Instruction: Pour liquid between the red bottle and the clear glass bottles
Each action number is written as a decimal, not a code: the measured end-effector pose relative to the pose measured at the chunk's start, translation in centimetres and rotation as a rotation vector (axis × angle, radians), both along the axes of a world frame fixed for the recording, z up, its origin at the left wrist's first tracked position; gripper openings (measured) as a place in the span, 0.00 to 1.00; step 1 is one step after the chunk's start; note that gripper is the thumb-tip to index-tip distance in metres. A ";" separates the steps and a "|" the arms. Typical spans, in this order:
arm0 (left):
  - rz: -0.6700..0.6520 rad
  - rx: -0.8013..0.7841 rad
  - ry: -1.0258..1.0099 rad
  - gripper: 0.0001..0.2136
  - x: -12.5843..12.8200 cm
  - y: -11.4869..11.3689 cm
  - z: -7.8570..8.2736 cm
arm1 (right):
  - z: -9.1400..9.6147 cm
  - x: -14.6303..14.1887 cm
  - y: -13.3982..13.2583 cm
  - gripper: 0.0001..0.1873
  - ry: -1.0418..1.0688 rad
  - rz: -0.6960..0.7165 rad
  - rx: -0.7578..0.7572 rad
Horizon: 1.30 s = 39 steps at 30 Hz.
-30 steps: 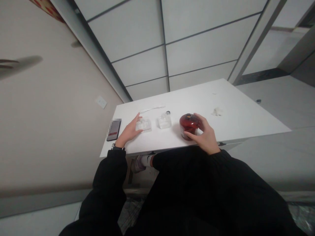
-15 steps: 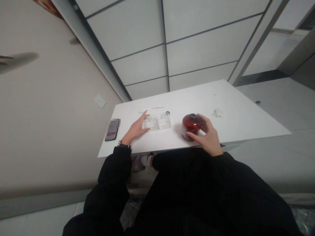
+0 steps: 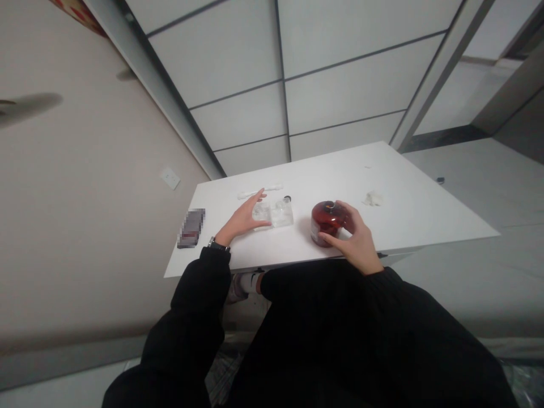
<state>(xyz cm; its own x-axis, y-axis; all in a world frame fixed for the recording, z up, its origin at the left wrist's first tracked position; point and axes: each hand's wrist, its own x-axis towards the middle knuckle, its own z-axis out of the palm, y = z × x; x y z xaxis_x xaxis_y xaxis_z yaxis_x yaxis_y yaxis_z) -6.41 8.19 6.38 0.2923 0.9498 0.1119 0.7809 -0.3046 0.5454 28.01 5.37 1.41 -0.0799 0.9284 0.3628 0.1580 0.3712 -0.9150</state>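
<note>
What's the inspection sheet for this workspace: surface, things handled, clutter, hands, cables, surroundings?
Surface: white table, flat top
Things handled: red bottle, upright; left clear block and right clear block, side by side
Clutter: dark phone-like item, pixelated; slender white stick; crumpled tissue
Left hand: thumb and fingers around left clear block, grip firmness unclear
Right hand: holding red bottle
Cables: nothing seen
Surroundings: panelled white doors behind, wall socket at left

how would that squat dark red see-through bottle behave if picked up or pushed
The squat, dark-red, see-through bottle looks glossy, so it may be slippery. Its broad, low body would probably slide before tipping. Its even, rounded outline hints at stiff walls.
</note>
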 end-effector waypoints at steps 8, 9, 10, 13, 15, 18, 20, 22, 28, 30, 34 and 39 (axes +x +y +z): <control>0.000 0.002 -0.032 0.50 1.6 1.2 -0.1 | -0.5 -0.3 0.5 0.48 0.096 0.090 -0.100; 0.010 0.005 -0.037 0.51 1.6 1.1 -0.2 | -0.5 -0.3 0.6 0.48 0.095 0.097 -0.101; 0.021 0.009 -0.042 0.52 1.5 1.0 -0.4 | -0.6 -0.2 0.7 0.49 0.087 0.106 -0.101; 0.068 0.023 -0.067 0.56 0.9 0.4 -1.2 | -0.8 0.0 0.8 0.52 0.023 0.144 -0.095; 0.115 0.025 -0.092 0.58 0.3 -0.2 -1.9 | -1.0 0.0 0.8 0.55 0.000 0.157 -0.096; 0.183 0.005 -0.137 0.57 -0.7 -1.6 -3.1 | -1.2 -0.2 0.4 0.52 0.012 0.126 -0.089; 0.215 -0.014 -0.176 0.55 -1.2 -2.8 -3.8 | -1.2 -0.3 -0.2 0.48 0.013 0.096 -0.066; 0.230 -0.031 -0.221 0.53 -1.2 -4.3 -4.4 | -1.1 -0.3 -0.8 0.45 -0.006 0.073 -0.031; 0.234 -0.069 -0.295 0.39 0.4 -8.0 -5.4 | 1.7 0.7 -1.7 0.41 -0.291 0.063 0.208; 0.239 -0.077 -0.296 0.36 1.0 -8.7 -5.5 | 3.2 0.9 -1.6 0.38 -0.432 0.120 0.310; 0.240 -0.099 -0.231 0.36 1.8 -9.2 -5.2 | 5.9 0.5 -0.9 0.38 -0.637 0.257 0.421; 0.211 -0.083 -0.211 0.37 1.8 -9.2 -5.0 | 7.8 -1.0 0.2 0.39 -0.839 0.402 0.521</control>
